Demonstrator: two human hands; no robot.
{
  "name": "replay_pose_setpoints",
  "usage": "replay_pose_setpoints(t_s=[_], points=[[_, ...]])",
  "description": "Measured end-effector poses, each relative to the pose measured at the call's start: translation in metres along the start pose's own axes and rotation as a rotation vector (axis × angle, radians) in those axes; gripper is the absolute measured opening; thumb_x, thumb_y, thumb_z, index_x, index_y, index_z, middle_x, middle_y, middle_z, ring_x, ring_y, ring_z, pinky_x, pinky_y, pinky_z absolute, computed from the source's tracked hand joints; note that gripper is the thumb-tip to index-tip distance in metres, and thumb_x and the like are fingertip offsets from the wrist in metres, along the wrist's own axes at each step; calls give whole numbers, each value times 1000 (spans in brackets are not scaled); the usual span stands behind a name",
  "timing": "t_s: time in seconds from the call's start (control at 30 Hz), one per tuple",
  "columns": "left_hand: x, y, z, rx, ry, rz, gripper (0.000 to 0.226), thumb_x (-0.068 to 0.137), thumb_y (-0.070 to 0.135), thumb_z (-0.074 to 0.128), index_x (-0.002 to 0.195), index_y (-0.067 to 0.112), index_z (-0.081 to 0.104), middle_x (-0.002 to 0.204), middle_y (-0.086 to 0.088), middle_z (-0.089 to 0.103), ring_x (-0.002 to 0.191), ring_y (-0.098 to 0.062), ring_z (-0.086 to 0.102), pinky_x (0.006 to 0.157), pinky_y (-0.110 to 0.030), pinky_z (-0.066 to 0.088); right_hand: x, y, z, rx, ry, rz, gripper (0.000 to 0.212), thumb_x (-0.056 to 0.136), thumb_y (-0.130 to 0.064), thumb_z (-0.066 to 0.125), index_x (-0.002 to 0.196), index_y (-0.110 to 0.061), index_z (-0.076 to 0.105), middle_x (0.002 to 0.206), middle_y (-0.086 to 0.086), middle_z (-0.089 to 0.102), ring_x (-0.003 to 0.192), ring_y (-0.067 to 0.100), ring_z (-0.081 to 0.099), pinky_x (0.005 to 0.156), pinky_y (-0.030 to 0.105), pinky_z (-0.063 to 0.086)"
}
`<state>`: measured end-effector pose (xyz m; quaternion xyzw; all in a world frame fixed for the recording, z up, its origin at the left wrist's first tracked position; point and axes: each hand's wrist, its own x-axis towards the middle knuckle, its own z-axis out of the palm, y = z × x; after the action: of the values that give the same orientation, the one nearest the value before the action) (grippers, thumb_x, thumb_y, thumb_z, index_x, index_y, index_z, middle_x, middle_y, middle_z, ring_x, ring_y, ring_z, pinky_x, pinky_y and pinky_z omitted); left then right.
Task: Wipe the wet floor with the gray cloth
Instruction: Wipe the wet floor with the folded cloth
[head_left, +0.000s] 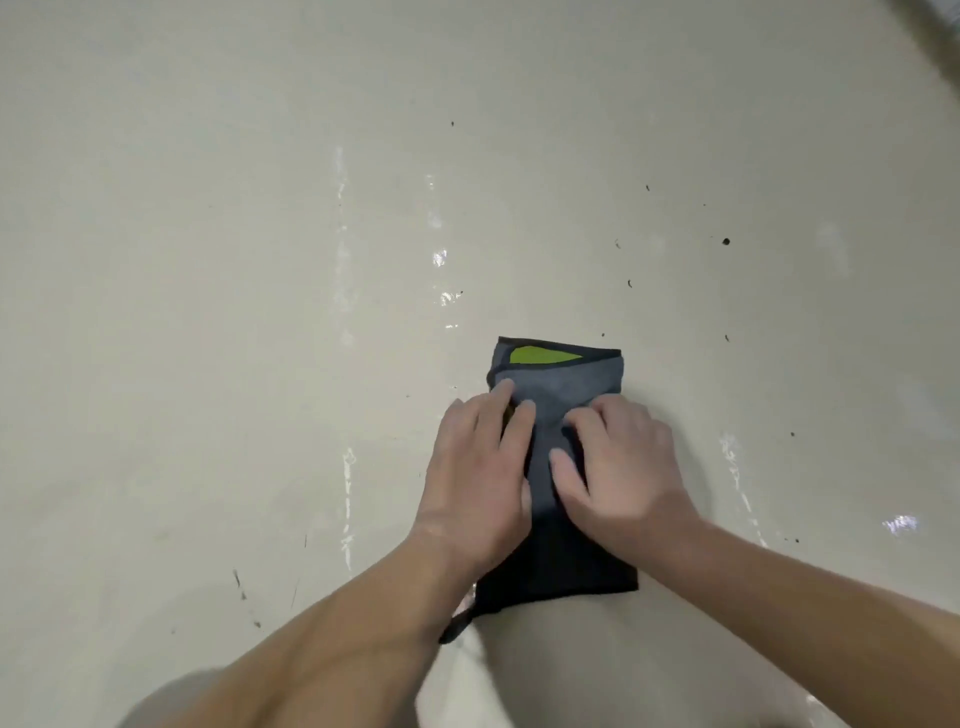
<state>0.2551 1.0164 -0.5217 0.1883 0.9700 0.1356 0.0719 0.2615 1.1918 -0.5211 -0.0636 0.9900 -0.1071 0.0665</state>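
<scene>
Gray cloth (569, 378) with green patch (540, 355), left hand (478, 467) pressing flat, right hand (628, 467) bunching it

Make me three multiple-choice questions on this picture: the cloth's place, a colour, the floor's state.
1. Where is the gray cloth? A in a bucket; B on the floor under both hands; C on a hook.
2. Colour of the patch at its far end? A red; B yellow-green; C white.
3. The floor is: A carpeted; B foamy; C streaked with wet glints.
B: left hand and right hand rest on it on the floor.
B: the patch shows yellow-green.
C: streaks shine.
</scene>
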Motion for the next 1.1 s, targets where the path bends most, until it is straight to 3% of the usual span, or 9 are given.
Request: replay_pose_setpoints(t_s=[0.07,0.17,0.23,0.3,0.4,0.5,0.7,0.93,1.1], points=[[0,15,11,34,-45,93,69,81,17,54,147,1,46,158,-26,37,139,-44,40,118,-60,29,14,13,-15,-95,-58,80,24,94,-39,52,104,-19,61,104,4,53,97,29,52,80,42,42],[-3,30,30,62,-267,142,82,99,50,46,163,10,14,171,-20,0,157,-42,-1,127,-57,1,27,18,-24,-40,-212,226,21,97,-36,44,105,-20,57,110,5,56,103,27,52,82,40,44],[-4,30,40,111,-377,131,91,98,68,30,163,17,-10,169,-16,-22,154,-38,-27,125,-57,-10,32,11,-35,72,-276,357,19,98,-35,41,102,-21,54,107,3,56,99,26,55,81,39,47],[-4,23,44,156,-392,164,95,96,75,23,161,20,-19,167,-15,-30,151,-37,-34,123,-58,-14,30,0,-46,85,-347,410,21,98,-37,39,101,-21,53,103,1,58,94,25,58,81,40,50],[-2,8,43,190,-364,250,96,94,79,20,161,22,-20,166,-16,-32,150,-37,-35,123,-58,-14,16,-26,-56,-25,-471,426,20,99,-34,36,99,-23,53,96,-3,59,89,21,57,75,37,45],[1,-17,37,286,-372,401,94,94,79,12,159,21,-23,165,-16,-34,150,-36,-36,123,-57,-14,3,-57,-53,-140,-528,404,16,98,-26,43,85,-26,50,91,-4,60,73,15,52,66,33,41],[-25,-116,9,340,-308,596,93,95,79,6,163,18,-13,169,-17,-22,154,-36,-26,125,-55,-9,13,-132,-56,-304,-645,420,20,98,-34,36,96,-27,55,95,-6,58,97,25,61,73,34,43],[-99,-237,-16,211,-216,442,92,96,80,13,165,22,-3,172,-13,-15,157,-30,-22,127,-51,-5,40,-237,-40,-310,-670,305,19,101,-39,34,100,-25,47,102,-4,50,97,25,54,77,33,42],[-107,-308,-32,163,-101,241,91,96,80,23,165,21,16,173,-14,3,160,-30,-4,127,-52,9,69,-301,2,-184,-519,300,17,101,-38,38,102,-24,46,102,-2,55,96,27,57,76,36,42]])
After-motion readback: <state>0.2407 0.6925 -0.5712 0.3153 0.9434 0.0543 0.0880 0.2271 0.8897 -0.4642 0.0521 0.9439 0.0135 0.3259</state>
